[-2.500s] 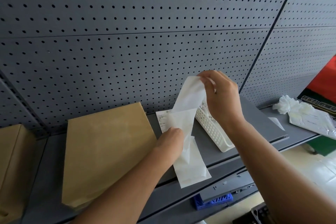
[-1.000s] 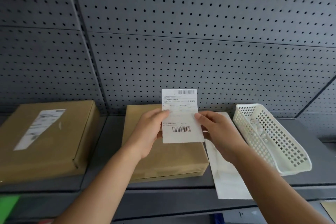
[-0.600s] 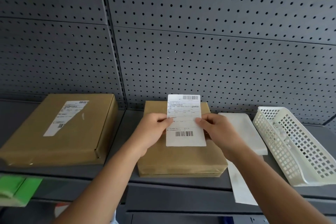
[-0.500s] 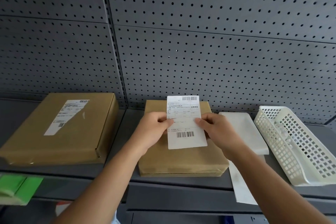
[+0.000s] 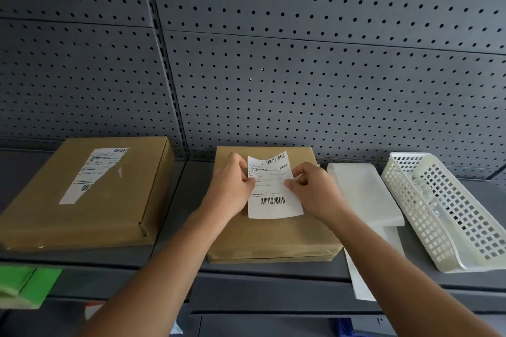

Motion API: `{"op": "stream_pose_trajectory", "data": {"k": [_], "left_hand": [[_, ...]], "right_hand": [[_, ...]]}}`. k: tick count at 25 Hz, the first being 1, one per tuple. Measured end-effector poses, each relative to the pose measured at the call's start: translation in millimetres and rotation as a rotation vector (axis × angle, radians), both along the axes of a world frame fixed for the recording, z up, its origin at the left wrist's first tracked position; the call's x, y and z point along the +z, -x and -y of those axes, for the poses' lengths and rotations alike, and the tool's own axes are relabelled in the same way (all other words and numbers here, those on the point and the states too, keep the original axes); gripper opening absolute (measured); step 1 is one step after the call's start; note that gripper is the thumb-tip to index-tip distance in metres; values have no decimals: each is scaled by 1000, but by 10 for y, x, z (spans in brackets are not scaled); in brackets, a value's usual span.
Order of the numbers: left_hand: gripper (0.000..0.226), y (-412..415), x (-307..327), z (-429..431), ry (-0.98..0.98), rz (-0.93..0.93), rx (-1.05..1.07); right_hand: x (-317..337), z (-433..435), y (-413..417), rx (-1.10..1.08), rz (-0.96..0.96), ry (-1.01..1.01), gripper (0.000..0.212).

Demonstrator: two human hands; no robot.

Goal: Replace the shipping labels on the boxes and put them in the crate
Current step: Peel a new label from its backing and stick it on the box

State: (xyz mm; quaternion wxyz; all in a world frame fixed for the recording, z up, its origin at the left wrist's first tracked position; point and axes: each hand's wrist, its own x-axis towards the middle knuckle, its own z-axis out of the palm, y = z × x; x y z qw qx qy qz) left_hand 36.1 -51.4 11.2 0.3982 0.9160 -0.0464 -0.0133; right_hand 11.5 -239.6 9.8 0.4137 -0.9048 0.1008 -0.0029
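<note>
A white shipping label [image 5: 273,194] with barcodes lies over the top of the middle cardboard box [image 5: 276,238] on the grey shelf. My left hand [image 5: 232,189] pinches the label's left edge. My right hand [image 5: 312,189] pinches its right edge. The label's lower part lies on the box, while its top edge curls up a little. A second cardboard box [image 5: 90,197] sits to the left with a white label [image 5: 93,172] stuck on its lid.
White backing sheets [image 5: 364,200] lie right of the middle box, one hanging over the shelf edge. A white plastic basket [image 5: 449,210] stands at the far right. Grey pegboard rises behind. A green item [image 5: 24,284] sits below at the left.
Both hands have lowered the label from upright in front of the box down onto its top. The view has tilted down slightly.
</note>
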Motion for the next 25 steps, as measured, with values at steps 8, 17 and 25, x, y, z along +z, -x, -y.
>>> {"op": "stream_pose_trajectory", "data": {"k": [8,17,25], "left_hand": [[20,-36,24,70,-146,18,-44],[25,-60,17,69,-242,-12,-51],[55,-93,-222,8,-440,304,-284]], "right_hand": [[-24,-40,-40,32,-14,87,27],[7,-68,-76,82,-57,266,28],[-133,-53,-70,205,238,610,36]]}}
